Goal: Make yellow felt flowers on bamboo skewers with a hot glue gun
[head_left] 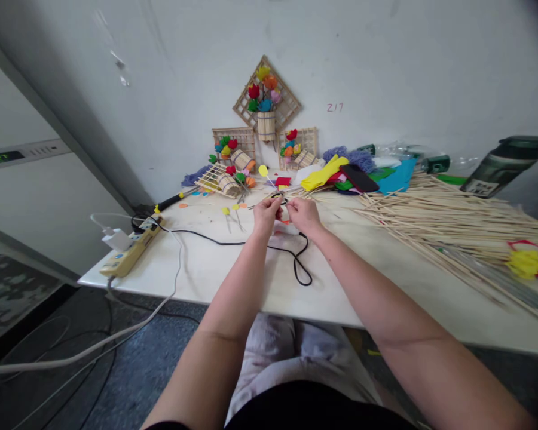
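Note:
Both my hands are stretched out over a white table (pixel 233 280), close together. My left hand (pixel 266 215) is closed in a pinch on a small dark piece that sits between the two hands. My right hand (pixel 303 214) is closed as well, fingers pressed on the same small piece; I cannot make out what it is. A black cable (pixel 298 263) runs across the table and loops just below my hands. Two thin sticks with yellow tips (pixel 232 214) lie left of my left hand.
A large pile of thin wooden sticks (pixel 448 224) covers the table's right side. Felt sheets (pixel 341 174) and stick-frame flower crafts (pixel 266 101) stand at the wall. A power strip (pixel 128 254) with a white charger lies at the left edge. A dark bottle (pixel 504 164) stands far right.

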### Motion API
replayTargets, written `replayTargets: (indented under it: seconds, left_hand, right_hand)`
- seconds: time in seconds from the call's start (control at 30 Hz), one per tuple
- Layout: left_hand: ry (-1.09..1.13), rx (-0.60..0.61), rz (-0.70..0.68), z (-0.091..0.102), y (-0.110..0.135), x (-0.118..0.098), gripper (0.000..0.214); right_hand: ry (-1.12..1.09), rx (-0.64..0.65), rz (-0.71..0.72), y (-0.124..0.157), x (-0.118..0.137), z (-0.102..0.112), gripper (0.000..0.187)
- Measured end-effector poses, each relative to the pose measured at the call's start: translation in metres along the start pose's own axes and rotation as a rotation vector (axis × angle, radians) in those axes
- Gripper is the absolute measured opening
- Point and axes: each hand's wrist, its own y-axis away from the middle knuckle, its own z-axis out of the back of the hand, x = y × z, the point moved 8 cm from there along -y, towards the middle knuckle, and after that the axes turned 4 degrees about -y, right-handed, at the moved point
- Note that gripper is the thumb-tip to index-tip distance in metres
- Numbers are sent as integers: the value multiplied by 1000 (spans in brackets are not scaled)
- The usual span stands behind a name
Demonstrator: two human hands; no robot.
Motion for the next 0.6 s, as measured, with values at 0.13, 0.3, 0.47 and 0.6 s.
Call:
replayTargets:
  seconds: [0.13,0.3,0.47,0.6]
  left_hand:
    - [-109,-31,-39,2,0,-2,30]
    - [-448,-277,-70,37,-5,-15,23]
    - [-945,-385,130,81,-13,-17,10]
    - [-1043,-392,281,102,-15,-10,5]
  right_hand:
    - [16,34,48,4,7,-9,24]
    - [-25,39,52,4,10,-4,26]
    - [6,20,-33,-1,-3,15,28]
    - [63,22,-133,-6,-23,28,27]
